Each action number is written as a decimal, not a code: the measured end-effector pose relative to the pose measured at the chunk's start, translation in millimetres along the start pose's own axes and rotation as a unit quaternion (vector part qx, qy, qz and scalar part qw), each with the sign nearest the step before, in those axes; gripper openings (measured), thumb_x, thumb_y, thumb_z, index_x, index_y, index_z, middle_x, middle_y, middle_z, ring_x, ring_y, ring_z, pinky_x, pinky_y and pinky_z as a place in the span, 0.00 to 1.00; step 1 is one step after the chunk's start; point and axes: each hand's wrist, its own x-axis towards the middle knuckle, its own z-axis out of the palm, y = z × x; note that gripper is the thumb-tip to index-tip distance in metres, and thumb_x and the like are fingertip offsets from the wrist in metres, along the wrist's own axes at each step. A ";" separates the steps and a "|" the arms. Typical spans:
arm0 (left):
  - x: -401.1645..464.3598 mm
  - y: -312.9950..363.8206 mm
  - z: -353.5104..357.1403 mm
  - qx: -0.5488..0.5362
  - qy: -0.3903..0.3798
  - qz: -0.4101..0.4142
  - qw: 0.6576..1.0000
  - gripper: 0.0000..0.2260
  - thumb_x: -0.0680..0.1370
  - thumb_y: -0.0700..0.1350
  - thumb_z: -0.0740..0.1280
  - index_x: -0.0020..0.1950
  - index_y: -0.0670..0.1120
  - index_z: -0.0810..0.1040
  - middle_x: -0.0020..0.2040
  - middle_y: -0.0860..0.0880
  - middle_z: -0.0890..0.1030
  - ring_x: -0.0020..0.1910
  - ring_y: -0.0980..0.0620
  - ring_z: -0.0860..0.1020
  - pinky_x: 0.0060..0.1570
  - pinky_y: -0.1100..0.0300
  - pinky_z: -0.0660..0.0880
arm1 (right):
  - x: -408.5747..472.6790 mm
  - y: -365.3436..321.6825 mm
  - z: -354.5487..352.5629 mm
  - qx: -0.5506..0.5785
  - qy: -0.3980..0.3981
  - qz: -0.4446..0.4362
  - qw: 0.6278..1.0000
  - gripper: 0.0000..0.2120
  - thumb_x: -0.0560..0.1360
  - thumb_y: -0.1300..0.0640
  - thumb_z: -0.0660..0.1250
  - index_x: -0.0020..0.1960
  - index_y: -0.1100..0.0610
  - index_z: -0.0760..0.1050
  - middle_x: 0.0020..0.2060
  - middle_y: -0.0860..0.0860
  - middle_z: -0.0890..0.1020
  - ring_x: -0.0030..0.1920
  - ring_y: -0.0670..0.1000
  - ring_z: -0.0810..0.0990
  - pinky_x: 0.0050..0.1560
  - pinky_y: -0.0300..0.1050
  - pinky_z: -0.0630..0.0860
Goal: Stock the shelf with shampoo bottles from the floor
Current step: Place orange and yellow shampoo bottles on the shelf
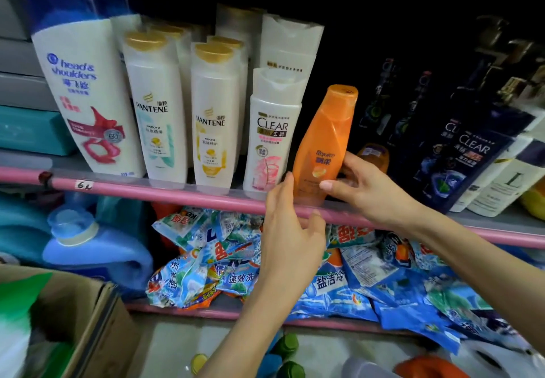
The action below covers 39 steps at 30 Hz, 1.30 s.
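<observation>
I found the orange bottle (pixel 323 141) on the front edge of the shelf (pixel 153 191), just right of the white Clear bottle (pixel 272 132). Its long axis ran near upright, cap tipped toward 1 o'clock, so I judged it not yet settled square. My right hand (pixel 362 183) gripped its lower body from 3 o'clock, thumb on the label face and fingers curled behind. My left hand (pixel 290 224) lay at 7 o'clock from the base, fingers loose, one fingertip touching or nearly touching the bottle's lower left edge; it held nothing. The right hand was therefore the controlling one.

Count, front row only: one Head & Shoulders (pixel 85 91), two Pantene (pixel 159 112), one white Clear, one orange. More stood behind, number unclear. Dark Clear bottles (pixel 469 165) stood at 3 o'clock. On the floor at 6 o'clock I saw further caps (pixel 287 345), count uncertain.
</observation>
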 end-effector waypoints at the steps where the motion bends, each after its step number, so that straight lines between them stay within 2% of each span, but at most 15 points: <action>1: -0.6 0.3 0.3 -0.004 -0.001 -0.003 1.000 0.29 0.78 0.43 0.62 0.77 0.52 0.56 0.70 0.57 0.62 0.42 0.68 0.75 0.52 0.56 0.77 | -0.2 -1.0 0.1 0.003 -0.002 0.002 1.000 0.17 0.78 0.66 0.64 0.66 0.61 0.70 0.57 0.50 0.81 0.55 0.42 0.81 0.54 0.34 0.76; 7: -3.5 3.2 1.0 -0.016 -0.003 -0.009 1.000 0.30 0.78 0.42 0.63 0.77 0.54 0.54 0.71 0.57 0.61 0.41 0.67 0.75 0.51 0.52 0.78 | -1.1 -5.1 1.3 0.009 -0.012 0.012 1.000 0.18 0.78 0.66 0.63 0.67 0.61 0.68 0.57 0.50 0.80 0.53 0.39 0.81 0.51 0.31 0.76; 11: -2.5 0.3 1.0 -0.014 -0.023 -0.030 0.999 0.32 0.78 0.44 0.63 0.77 0.57 0.52 0.69 0.49 0.70 0.38 0.69 0.75 0.39 0.66 0.75 | -0.7 -8.0 5.9 -0.025 0.013 0.015 0.999 0.22 0.76 0.60 0.68 0.67 0.58 0.67 0.58 0.51 0.80 0.57 0.46 0.80 0.59 0.43 0.78; 13: 0.5 0.1 1.3 -0.013 -0.051 -0.038 0.998 0.33 0.78 0.46 0.64 0.77 0.58 0.49 0.69 0.48 0.71 0.40 0.68 0.77 0.37 0.70 0.73 | 1.9 -10.8 6.8 -0.048 0.046 0.012 0.998 0.24 0.74 0.57 0.70 0.67 0.54 0.66 0.57 0.48 0.80 0.56 0.45 0.81 0.57 0.44 0.79; 16: 8.2 4.0 -0.8 -0.018 -0.082 -0.031 0.996 0.36 0.77 0.49 0.65 0.78 0.57 0.45 0.76 0.52 0.61 0.62 0.56 0.74 0.59 0.56 0.74 | 12.0 -18.6 3.2 -0.070 0.083 0.014 0.994 0.24 0.73 0.55 0.72 0.64 0.52 0.65 0.53 0.47 0.81 0.52 0.46 0.82 0.52 0.44 0.80; 18: 14.9 6.9 -1.6 -0.049 -0.104 -0.048 0.992 0.37 0.77 0.51 0.66 0.78 0.58 0.45 0.78 0.57 0.55 0.68 0.53 0.71 0.64 0.52 0.71 | 22.0 -24.4 -2.2 -0.079 0.095 0.011 0.992 0.25 0.71 0.55 0.74 0.62 0.53 0.65 0.52 0.48 0.81 0.51 0.47 0.81 0.51 0.44 0.80; 20: 19.5 8.3 -0.6 -0.086 -0.115 -0.071 0.987 0.37 0.76 0.51 0.66 0.77 0.59 0.45 0.77 0.57 0.57 0.52 0.60 0.80 0.48 0.67 0.76 | 32.6 -29.3 -8.8 -0.083 0.097 0.014 0.992 0.26 0.70 0.55 0.75 0.63 0.54 0.67 0.53 0.49 0.80 0.51 0.47 0.81 0.53 0.44 0.79; 22: 22.7 9.3 2.2 -0.096 -0.118 -0.089 0.984 0.37 0.77 0.52 0.66 0.77 0.59 0.45 0.76 0.54 0.61 0.39 0.63 0.80 0.35 0.74 0.72 | 42.3 -29.8 -14.1 -0.069 0.085 0.026 0.994 0.27 0.70 0.57 0.75 0.65 0.54 0.67 0.54 0.50 0.80 0.53 0.49 0.81 0.57 0.48 0.78; 24: 24.2 12.0 5.7 -0.099 -0.109 -0.081 0.986 0.35 0.78 0.52 0.65 0.77 0.59 0.46 0.74 0.52 0.66 0.41 0.65 0.80 0.42 0.72 0.72 | 53.4 -25.0 -18.8 -0.068 0.080 0.039 0.994 0.28 0.70 0.58 0.75 0.66 0.54 0.66 0.57 0.52 0.79 0.57 0.52 0.80 0.62 0.54 0.76; 26: 24.6 19.8 11.8 -0.080 -0.076 -0.039 0.993 0.33 0.78 0.51 0.64 0.77 0.58 0.48 0.74 0.52 0.66 0.53 0.69 0.76 0.51 0.71 0.71 | 63.0 -17.5 -24.0 -0.079 0.087 0.045 0.992 0.27 0.71 0.57 0.74 0.66 0.54 0.65 0.58 0.53 0.79 0.58 0.54 0.79 0.63 0.56 0.74; 29: 40.7 38.9 30.1 -0.033 -0.025 0.021 0.999 0.31 0.79 0.49 0.62 0.78 0.54 0.50 0.77 0.53 0.56 0.73 0.57 0.62 0.72 0.56 0.62 | 77.8 -6.1 -32.7 -0.104 0.099 0.031 0.989 0.25 0.73 0.55 0.72 0.65 0.54 0.65 0.58 0.53 0.79 0.58 0.54 0.78 0.64 0.56 0.73; 31: 61.2 51.0 45.1 -0.038 0.014 0.016 0.999 0.30 0.80 0.46 0.61 0.78 0.50 0.52 0.77 0.51 0.56 0.75 0.53 0.57 0.74 0.55 0.56 | 88.3 1.1 -37.2 -0.090 0.097 0.024 0.991 0.24 0.73 0.55 0.72 0.65 0.54 0.65 0.57 0.53 0.79 0.58 0.53 0.78 0.64 0.55 0.73; 33: 82.9 59.0 56.4 -0.094 0.045 -0.044 0.994 0.31 0.78 0.40 0.61 0.78 0.48 0.51 0.78 0.47 0.56 0.76 0.50 0.56 0.75 0.53 0.54 | 99.1 7.5 -40.2 -0.058 0.095 0.032 0.993 0.26 0.73 0.57 0.72 0.66 0.52 0.65 0.58 0.51 0.78 0.59 0.52 0.78 0.64 0.53 0.73; 36: 108.8 59.3 64.5 -0.093 0.062 -0.093 0.989 0.34 0.76 0.37 0.60 0.78 0.45 0.46 0.79 0.45 0.49 0.77 0.48 0.49 0.75 0.57 0.47 | 116.5 15.8 -42.2 -0.041 0.099 0.031 0.994 0.27 0.72 0.58 0.73 0.66 0.52 0.66 0.60 0.51 0.78 0.60 0.52 0.77 0.64 0.50 0.72; 39: 131.8 52.7 67.3 -0.089 0.079 -0.116 0.986 0.35 0.76 0.37 0.59 0.79 0.45 0.45 0.79 0.44 0.51 0.77 0.46 0.51 0.75 0.53 0.50 | 132.5 19.4 -41.0 -0.032 0.105 0.020 0.994 0.27 0.72 0.57 0.73 0.67 0.53 0.66 0.57 0.49 0.77 0.55 0.46 0.76 0.54 0.39 0.72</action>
